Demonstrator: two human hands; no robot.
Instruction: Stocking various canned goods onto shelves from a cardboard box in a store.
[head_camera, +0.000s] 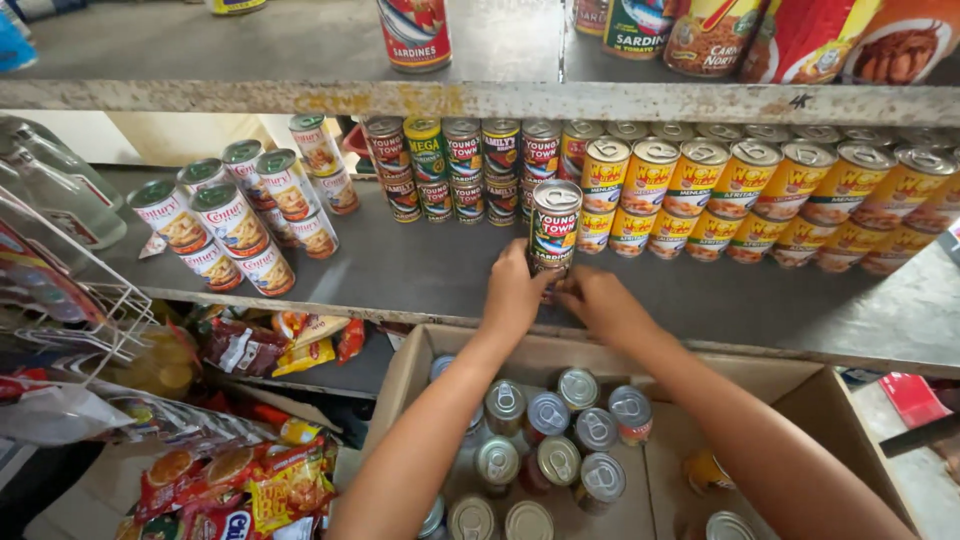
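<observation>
Both hands, left hand (515, 290) and right hand (600, 303), grasp the base of a stacked can (555, 228) on the shelf (400, 270), directly above an open box (800, 420) of cans.

Bare shelf (400, 270) lies open at the frame's centre, between the white-labelled cans (235, 220) at left and the yellow cans (760, 200) at right. The rusty shelf edge (520, 100) caps it above.
</observation>
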